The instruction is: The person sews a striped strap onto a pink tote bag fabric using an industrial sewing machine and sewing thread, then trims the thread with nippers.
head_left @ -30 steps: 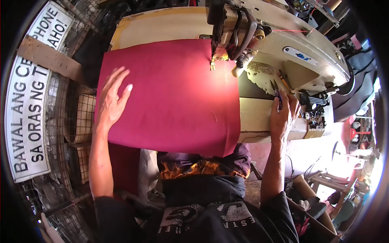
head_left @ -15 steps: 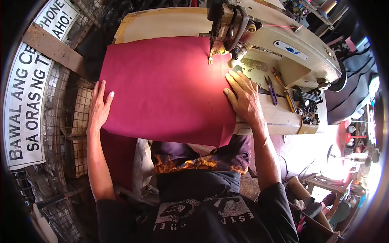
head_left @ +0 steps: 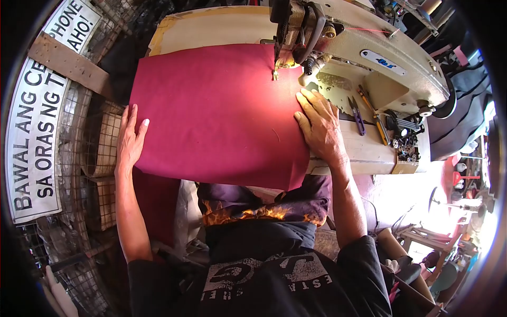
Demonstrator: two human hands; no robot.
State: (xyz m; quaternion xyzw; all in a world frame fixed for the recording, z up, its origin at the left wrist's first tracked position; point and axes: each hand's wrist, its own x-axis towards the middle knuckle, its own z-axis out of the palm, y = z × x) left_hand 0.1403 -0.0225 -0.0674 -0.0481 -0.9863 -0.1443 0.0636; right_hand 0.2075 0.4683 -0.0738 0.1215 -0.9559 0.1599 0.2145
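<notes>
Cream and worn, our sewing counter [head_left: 211,29] carries a broad sheet of magenta cloth [head_left: 216,111]. It lies flat and smooth across the top, and its near edge hangs over the front of the counter toward our lap.

Our left hand [head_left: 129,140] lies palm down on the cloth's left edge, fingers straight and close together, pointing away from us. Its grip is released and clasps nothing. Our right hand [head_left: 318,127] lies palm down on the cloth's right edge, fingers slightly spread. Its grip is released too, so it presses rather than grasps. The 2 hands are well apart, with the whole width of the cloth between them.

At the cloth's far right corner stands the presser foot [head_left: 275,71] of the beige sewing machine [head_left: 380,63]. We cannot tell whether it bears down on the cloth. A red thread [head_left: 364,30] runs along the machine's top.

Just right of our right hand, purple-handled snips [head_left: 358,117] and a yellow-handled tool [head_left: 372,113] lie side by side on the counter beneath the machine's arm. A cluster of small metal parts [head_left: 404,150] sits farther right.

On our left, beyond the counter, wire mesh [head_left: 95,142] holds a white sign [head_left: 37,127] with black letters. Flame-patterned fabric [head_left: 259,211] lies across our lap under the cloth's hanging edge.
</notes>
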